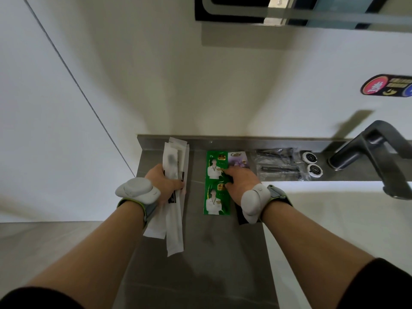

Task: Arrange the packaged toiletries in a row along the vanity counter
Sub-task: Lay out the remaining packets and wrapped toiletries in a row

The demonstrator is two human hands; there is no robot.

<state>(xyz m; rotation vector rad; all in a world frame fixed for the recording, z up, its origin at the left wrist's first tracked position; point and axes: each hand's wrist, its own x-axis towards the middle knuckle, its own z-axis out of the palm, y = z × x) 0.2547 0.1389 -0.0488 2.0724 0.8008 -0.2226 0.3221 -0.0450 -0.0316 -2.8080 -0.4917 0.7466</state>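
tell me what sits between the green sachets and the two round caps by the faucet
In the head view: a purple sachet partly under the right hand, then clear-wrapped black items, left of the round caps.

The fingers of the left hand are partly hidden behind the white sleeved packets, whose contents appear only as a dark blur. The lower part of the purple sachet is covered by the right hand. A dark item under the right wrist cannot be identified. The faucet and the wall sticker are cut off by the right edge. The print on the green sachet strip is too small to be read.
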